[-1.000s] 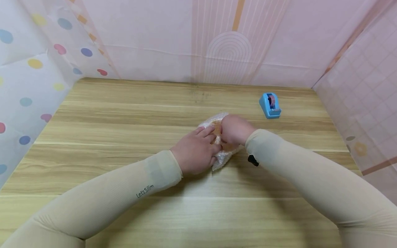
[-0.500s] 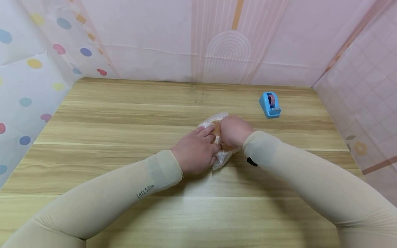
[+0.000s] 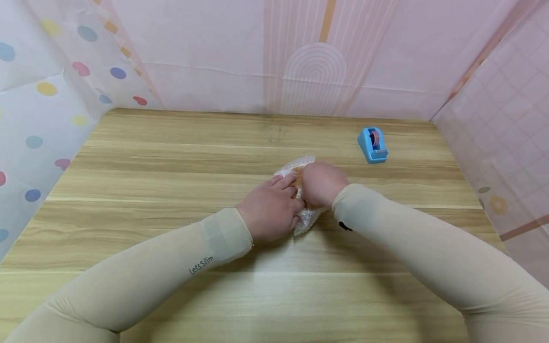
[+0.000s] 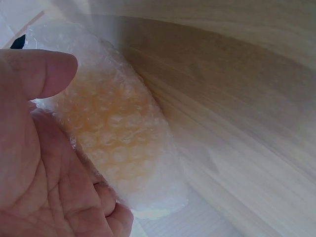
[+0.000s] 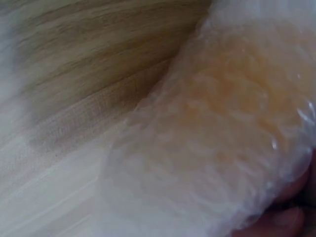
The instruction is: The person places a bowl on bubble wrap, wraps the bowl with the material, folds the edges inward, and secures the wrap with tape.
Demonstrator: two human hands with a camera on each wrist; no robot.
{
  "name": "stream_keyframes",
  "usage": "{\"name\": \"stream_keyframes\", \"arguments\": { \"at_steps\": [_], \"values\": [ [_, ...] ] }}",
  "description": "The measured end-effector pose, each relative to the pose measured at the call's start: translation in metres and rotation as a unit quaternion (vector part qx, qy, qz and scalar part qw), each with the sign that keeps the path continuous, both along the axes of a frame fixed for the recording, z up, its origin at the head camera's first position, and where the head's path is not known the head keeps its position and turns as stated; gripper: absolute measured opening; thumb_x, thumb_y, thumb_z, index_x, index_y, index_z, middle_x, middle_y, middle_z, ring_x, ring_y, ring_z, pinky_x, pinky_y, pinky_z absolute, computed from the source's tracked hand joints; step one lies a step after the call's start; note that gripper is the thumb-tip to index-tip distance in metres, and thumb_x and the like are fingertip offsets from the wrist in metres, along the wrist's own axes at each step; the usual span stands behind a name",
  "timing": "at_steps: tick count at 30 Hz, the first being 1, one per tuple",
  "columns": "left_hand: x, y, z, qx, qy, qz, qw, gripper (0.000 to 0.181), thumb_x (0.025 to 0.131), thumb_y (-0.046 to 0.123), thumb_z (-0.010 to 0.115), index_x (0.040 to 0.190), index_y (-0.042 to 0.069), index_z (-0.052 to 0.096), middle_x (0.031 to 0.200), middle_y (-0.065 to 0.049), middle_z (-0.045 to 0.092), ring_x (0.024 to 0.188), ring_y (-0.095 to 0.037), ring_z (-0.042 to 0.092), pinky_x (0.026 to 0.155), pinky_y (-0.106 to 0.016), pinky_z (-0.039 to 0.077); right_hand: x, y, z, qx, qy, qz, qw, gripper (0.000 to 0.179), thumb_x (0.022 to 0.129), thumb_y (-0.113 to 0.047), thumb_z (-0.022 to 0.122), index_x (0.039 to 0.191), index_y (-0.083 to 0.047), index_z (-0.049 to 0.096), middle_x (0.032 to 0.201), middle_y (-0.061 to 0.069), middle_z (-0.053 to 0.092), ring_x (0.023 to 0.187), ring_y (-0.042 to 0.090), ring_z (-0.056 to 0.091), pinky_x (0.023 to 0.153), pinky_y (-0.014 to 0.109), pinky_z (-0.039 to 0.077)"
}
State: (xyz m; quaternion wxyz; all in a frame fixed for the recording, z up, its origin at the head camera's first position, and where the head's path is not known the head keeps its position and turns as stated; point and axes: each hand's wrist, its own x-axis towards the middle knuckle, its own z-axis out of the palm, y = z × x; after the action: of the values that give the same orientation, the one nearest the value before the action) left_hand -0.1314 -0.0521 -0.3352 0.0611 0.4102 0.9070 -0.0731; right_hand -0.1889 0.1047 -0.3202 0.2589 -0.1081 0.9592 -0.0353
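An orange-yellow item in clear bubble wrap (image 3: pixel 305 220) is at the middle of the wooden table. My left hand (image 3: pixel 271 209) grips it from the left, its fingers spread over the wrap. In the left wrist view the thumb (image 4: pixel 52 74) lies on the near edge of the bubble-wrapped package (image 4: pixel 113 133), the other fingers partly hidden. My right hand (image 3: pixel 323 183) is curled on the package's right side, its fingertips hidden in the head view. The right wrist view shows the package (image 5: pixel 222 128) blurred, with fingertips (image 5: pixel 286 219) at its lower right edge.
A blue tape dispenser (image 3: pixel 372 145) with a pink roll stands at the back right of the wooden table (image 3: pixel 171 157). Patterned sheets hang behind and at both sides. A small black part (image 3: pixel 345 226) shows under the right wrist.
My right hand has slid slightly left and toward me along the package. The left hand and the tape dispenser stay where they were.
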Motion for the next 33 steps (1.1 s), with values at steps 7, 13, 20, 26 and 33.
{"name": "stream_keyframes", "arguments": {
  "at_steps": [7,13,20,26,33],
  "values": [
    [0.000,0.000,0.000,0.002,0.007,-0.002,1.0000,0.041,0.108,0.038,0.048,0.138,0.018,0.068,0.151,-0.014,0.061,0.157,-0.036,0.037,0.131,-0.050,0.030,0.003,-0.001,-0.003,0.004,0.029,0.025,0.9992,0.009,0.090,-0.011,0.068,0.081,-0.011,0.070,0.094,0.009,0.071,0.076,0.023,0.060,0.059,0.033,0.052],
    [0.001,0.001,0.000,-0.003,0.006,0.000,1.0000,0.042,0.108,0.038,0.048,0.141,0.018,0.066,0.152,-0.013,0.060,0.157,-0.036,0.036,0.131,-0.050,0.029,0.006,0.000,-0.008,0.009,0.060,0.053,0.9967,0.010,0.090,-0.008,0.066,0.082,-0.012,0.071,0.093,0.007,0.071,0.077,0.023,0.061,0.062,0.036,0.055],
    [0.001,0.002,0.000,-0.001,0.007,0.000,1.0000,0.042,0.108,0.039,0.050,0.140,0.018,0.067,0.151,-0.013,0.061,0.157,-0.036,0.037,0.131,-0.050,0.030,0.008,0.000,-0.009,0.012,0.080,0.059,0.9950,0.014,0.094,-0.010,0.063,0.083,-0.014,0.072,0.096,0.007,0.072,0.079,0.023,0.062,0.063,0.039,0.059],
    [0.001,0.002,-0.001,0.002,0.007,0.001,1.0000,0.041,0.107,0.039,0.051,0.139,0.019,0.067,0.151,-0.013,0.061,0.157,-0.035,0.037,0.131,-0.050,0.030,0.009,-0.002,-0.009,0.017,0.083,0.056,0.9948,0.015,0.096,-0.012,0.062,0.087,-0.015,0.073,0.099,0.006,0.074,0.082,0.023,0.065,0.066,0.041,0.060],
    [0.001,0.002,-0.001,-0.004,-0.001,0.005,1.0000,0.043,0.108,0.040,0.050,0.142,0.020,0.066,0.154,-0.013,0.058,0.158,-0.035,0.035,0.131,-0.050,0.029,0.009,-0.003,-0.011,0.020,0.086,0.050,0.9948,0.016,0.095,-0.011,0.061,0.086,-0.016,0.074,0.102,0.007,0.075,0.087,0.024,0.067,0.070,0.045,0.062]
  ]
}}
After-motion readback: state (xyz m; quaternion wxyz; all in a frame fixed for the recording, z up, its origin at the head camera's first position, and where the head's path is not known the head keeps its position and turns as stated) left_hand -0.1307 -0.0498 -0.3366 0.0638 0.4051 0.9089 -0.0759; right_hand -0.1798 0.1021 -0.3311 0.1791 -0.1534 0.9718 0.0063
